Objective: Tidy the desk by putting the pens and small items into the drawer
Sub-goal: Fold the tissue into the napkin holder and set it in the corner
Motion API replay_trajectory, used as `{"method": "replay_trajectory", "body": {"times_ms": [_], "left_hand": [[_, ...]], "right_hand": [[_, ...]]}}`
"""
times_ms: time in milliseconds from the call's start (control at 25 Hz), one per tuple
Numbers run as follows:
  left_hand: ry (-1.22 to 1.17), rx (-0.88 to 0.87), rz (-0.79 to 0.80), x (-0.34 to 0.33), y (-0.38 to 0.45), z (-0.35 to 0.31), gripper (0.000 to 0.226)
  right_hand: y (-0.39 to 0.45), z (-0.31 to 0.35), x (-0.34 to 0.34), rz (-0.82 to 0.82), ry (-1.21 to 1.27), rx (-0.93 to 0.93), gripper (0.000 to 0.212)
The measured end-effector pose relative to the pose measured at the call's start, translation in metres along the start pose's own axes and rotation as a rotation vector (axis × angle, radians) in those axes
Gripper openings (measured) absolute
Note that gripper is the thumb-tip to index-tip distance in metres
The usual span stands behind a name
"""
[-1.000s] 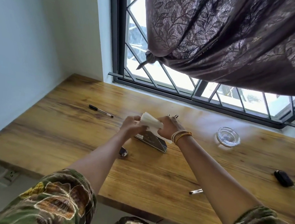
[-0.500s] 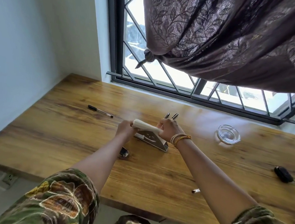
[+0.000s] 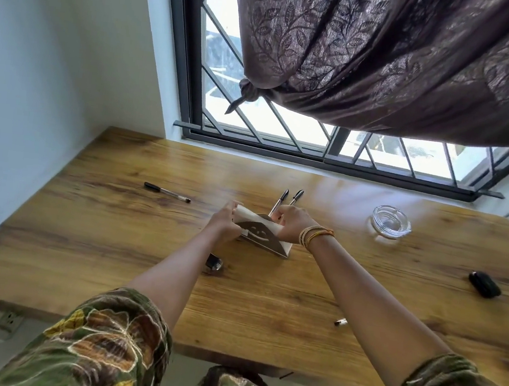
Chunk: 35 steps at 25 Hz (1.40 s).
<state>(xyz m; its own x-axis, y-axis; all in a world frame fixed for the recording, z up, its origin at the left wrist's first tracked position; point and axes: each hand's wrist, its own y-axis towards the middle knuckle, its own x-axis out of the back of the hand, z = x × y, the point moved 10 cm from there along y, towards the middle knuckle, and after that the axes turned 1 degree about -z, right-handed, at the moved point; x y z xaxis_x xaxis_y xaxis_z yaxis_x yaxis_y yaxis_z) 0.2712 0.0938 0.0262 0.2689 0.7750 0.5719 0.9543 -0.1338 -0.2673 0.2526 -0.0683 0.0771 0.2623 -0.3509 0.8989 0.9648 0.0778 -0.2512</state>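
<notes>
Wooden desk with 3 pens, napkin holder, glass ashtray, black case.

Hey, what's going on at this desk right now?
A person at a wooden desk under a window has both hands on a stack of white napkins, the left hand and right hand gripping its ends and setting it into a metal napkin holder. Two pens stick up just behind the holder. A black pen, a glass ashtray, a small black case and a few other small bits lie loose on the desk. No drawer is visible.
</notes>
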Motion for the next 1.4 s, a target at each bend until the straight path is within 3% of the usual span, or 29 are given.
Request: {"method": "replay_trajectory", "body": {"times_ms": [160, 280, 400, 640, 840, 960, 1400], "left_hand": [[0.028, -0.019, 0.018, -0.004, 0.004, 0.002, 0.055], [0.013, -0.021, 0.022, -0.007, 0.003, 0.005, 0.06], [-0.059, -0.028, 0.014, -0.007, -0.002, 0.007, 0.045], [-0.205, -0.059, -0.119, 0.021, -0.013, 0.006, 0.033], [-0.37, -0.006, -0.329, 0.069, -0.033, 0.026, 0.027], [-0.468, 0.006, -0.423, 0.105, -0.044, 0.045, 0.024], [-0.419, 0.148, -0.683, 0.272, -0.02, 0.143, 0.025]], "right_hand": [[-0.003, -0.005, -0.012, 0.106, 0.027, -0.043, 0.061], [-0.006, -0.01, -0.014, -0.004, 0.126, -0.043, 0.052], [-0.008, -0.013, -0.007, -0.12, 0.241, -0.022, 0.036], [0.005, -0.005, 0.005, -0.112, 0.366, 0.0, 0.039], [0.019, 0.023, 0.017, -0.179, 0.377, 0.032, 0.075], [0.032, 0.051, 0.006, -0.139, 0.494, 0.005, 0.088], [0.148, 0.232, -0.069, 0.051, 0.778, 0.009, 0.079]]}}
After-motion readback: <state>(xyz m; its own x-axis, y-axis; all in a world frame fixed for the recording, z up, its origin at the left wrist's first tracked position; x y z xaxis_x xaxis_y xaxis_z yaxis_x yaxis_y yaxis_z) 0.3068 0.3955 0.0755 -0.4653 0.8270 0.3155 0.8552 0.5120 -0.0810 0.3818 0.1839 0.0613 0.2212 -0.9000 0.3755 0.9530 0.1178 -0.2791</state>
